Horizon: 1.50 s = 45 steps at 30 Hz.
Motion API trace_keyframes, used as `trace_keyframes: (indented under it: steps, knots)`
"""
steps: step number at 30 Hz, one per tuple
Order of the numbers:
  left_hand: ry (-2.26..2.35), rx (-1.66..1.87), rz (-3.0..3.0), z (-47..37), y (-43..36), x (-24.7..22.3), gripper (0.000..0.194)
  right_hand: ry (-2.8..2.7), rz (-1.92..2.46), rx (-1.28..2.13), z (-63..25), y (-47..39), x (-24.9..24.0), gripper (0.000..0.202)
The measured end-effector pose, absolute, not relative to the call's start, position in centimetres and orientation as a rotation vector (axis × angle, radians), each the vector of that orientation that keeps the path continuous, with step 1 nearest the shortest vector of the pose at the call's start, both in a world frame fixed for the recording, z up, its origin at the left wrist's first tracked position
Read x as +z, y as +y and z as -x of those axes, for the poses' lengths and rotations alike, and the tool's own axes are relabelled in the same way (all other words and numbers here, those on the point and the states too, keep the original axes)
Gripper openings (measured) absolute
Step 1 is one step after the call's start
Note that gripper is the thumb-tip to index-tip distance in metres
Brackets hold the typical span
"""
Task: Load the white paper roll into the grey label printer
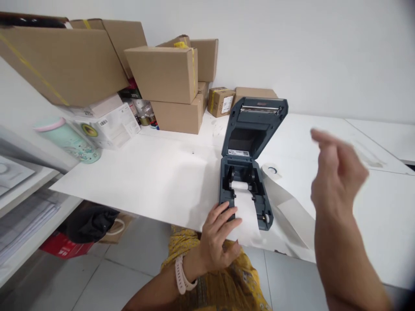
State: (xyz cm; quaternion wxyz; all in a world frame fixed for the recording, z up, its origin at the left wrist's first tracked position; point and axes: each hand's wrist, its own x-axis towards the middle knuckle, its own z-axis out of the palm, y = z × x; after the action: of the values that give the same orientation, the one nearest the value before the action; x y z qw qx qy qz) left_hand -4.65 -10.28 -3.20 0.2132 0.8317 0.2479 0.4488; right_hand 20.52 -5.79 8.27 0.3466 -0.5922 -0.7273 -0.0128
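Observation:
A dark grey label printer (264,190) stands on the white table with its lid (259,129) raised. Inside it sits a small white paper roll (240,185), and from this a white paper strip (247,214) runs out over the front. My left hand (220,235) is at the printer's front left corner, fingers on top of the strip's edge and thumb below, closed on it. Raised to the right of the printer, slightly blurred, my right hand (339,175) holds nothing that I can see, its forefinger stretched out to the left.
A loose roll of label tape (272,170) lies right of the printer, its strip (293,216) trailing to the table's front edge. Cardboard boxes (162,73) are stacked at the back left. A mint-green tumbler (69,140) and a white box (112,127) stand at the left.

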Motion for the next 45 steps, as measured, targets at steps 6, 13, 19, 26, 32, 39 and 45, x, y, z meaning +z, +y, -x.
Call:
trace_keyframes:
  steps: [6,13,19,26,32,39,45]
  knots:
    - [0.712,1.247,-2.375,4.6,-10.5,-4.1,0.055,-1.53,1.46,0.196,-22.0,4.5,13.8,0.05]
    - [0.698,1.197,-2.389,4.9,-10.4,-4.9,0.062,-1.383,1.45,0.172,-21.6,-0.1,10.8,0.049]
    - [0.859,1.419,-2.285,5.1,-11.2,-5.6,0.041,-1.578,1.302,0.158,-19.4,-10.3,4.5,0.031]
    - [1.026,1.404,-1.557,3.0,-10.8,-3.8,0.062,-1.308,1.366,0.36,-16.9,-12.6,-2.3,0.035]
    - [0.919,0.899,-1.035,1.7,-8.1,0.0,0.084,-1.139,1.436,0.957,-17.2,-12.4,-2.8,0.064]
    - [0.854,1.002,-1.065,1.4,-7.9,-0.3,0.079,-0.74,1.325,1.158,-17.4,-12.7,-2.1,0.085]
    - [0.825,0.988,-1.146,2.0,-7.2,-1.2,0.082,-0.86,1.283,0.995,-17.1,-12.5,-3.7,0.078]
